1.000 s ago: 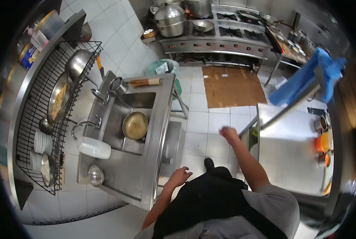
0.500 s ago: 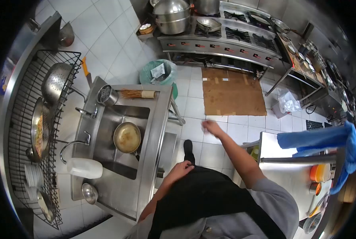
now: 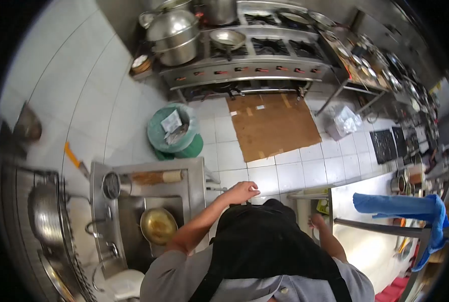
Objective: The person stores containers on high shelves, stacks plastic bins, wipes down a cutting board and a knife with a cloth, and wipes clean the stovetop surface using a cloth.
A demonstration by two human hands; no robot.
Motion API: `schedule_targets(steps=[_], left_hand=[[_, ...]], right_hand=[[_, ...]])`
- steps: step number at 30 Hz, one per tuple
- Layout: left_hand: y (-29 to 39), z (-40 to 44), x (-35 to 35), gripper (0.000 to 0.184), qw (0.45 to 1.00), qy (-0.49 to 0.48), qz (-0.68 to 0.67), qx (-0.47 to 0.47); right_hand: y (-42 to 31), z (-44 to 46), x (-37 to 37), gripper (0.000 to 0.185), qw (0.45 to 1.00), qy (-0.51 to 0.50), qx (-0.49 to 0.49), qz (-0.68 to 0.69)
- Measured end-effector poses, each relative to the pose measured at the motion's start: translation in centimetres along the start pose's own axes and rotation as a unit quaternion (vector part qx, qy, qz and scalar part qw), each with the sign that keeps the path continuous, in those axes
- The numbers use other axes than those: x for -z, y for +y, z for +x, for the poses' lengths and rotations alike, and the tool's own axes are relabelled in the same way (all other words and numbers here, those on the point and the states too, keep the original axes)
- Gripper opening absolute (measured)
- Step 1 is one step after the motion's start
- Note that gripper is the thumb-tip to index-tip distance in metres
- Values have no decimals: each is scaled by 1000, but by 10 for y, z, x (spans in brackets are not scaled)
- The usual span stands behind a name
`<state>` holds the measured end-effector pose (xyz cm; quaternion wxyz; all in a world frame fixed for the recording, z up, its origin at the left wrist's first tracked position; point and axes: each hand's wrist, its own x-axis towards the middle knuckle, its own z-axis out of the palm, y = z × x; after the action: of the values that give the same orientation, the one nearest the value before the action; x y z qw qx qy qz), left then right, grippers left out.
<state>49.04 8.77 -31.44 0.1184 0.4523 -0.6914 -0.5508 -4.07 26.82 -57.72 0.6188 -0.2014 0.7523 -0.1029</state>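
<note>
My left hand point(image 3: 242, 193) is held out in front of the black apron point(image 3: 269, 241), above the tiled floor. Its fingers are loosely bent and apart, with nothing seen in them. Low at my right side, my right hand point(image 3: 316, 221) hangs beside the steel work table point(image 3: 357, 194), near a green item point(image 3: 323, 207) under it. Motion smears its fingers, and I see no object in it. To my left, a frying pan point(image 3: 159, 226) lies in the steel sink point(image 3: 134, 246), apart from both hands.
Ahead stands a gas stove point(image 3: 244, 70) with a large steamer pot point(image 3: 174, 38). Cardboard point(image 3: 274, 126) lies on the floor before it. A green-lined bin point(image 3: 156, 132) stands beyond the sink. A bamboo brush point(image 3: 154, 177) rests on the sink's edge. A blue cloth point(image 3: 395, 204) hangs at right.
My body has moved forward, so the stove and cardboard appear nearer and the sink lower. My left hand has swung forward; my right hand has swung back beside the work table.
</note>
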Motion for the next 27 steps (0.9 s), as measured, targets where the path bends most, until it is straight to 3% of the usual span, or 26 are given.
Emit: schedule_targets(steps=[3,4,6,7,10,11,12,13,15,16,17,20,22,24,25,26,27], left_hand=[[33,42,38,33,997,-61,-41,-19],[45,56,47,33,994,-81,-79,-12],[53,89,56,33,987,-115,-113,-7],[54,105,56,32,986,-124,-114,-14],[60,148,51,30,985,-153,-76,-35],[60,159,47,31,985,-158,-56,-48],[60,170,48,31,984,-161,-36,-61],[64,182,54,32,983,-166,-9,-74],[63,210,77,30,983,-161,-89,-27],[62,222,86,29,977,-141,-157,-10],[67,234,97,28,979,-121,-165,15],[85,262,133,26,979,-44,-190,53],[99,276,149,25,978,21,-204,35],[117,290,160,24,975,38,-220,13],[118,297,161,24,970,41,-238,-1],[120,303,163,24,966,44,-255,-13],[126,309,165,21,957,43,-285,-16]], right_hand=[[-80,-43,-82,31,995,23,53,79],[-93,-39,-97,31,988,72,133,-38],[-105,-10,-118,31,907,163,273,-276],[-111,0,-115,34,903,155,287,-280],[-169,-18,-99,32,997,8,78,-11],[-114,90,-76,33,956,-53,219,-189],[-61,192,-54,35,824,-39,396,-402],[-65,210,-36,36,677,16,541,-499],[-152,183,-34,28,851,-36,265,-452],[-219,137,-36,25,894,-26,124,-429],[-243,151,-26,23,718,-78,248,-645],[-323,196,2,21,764,-82,371,-521],[-377,237,13,22,733,-99,471,-481],[-453,224,12,27,675,-43,397,-621],[-490,206,6,26,865,-46,298,-400],[-516,192,2,25,974,-44,172,-140],[-524,208,0,21,949,-42,277,-146]])
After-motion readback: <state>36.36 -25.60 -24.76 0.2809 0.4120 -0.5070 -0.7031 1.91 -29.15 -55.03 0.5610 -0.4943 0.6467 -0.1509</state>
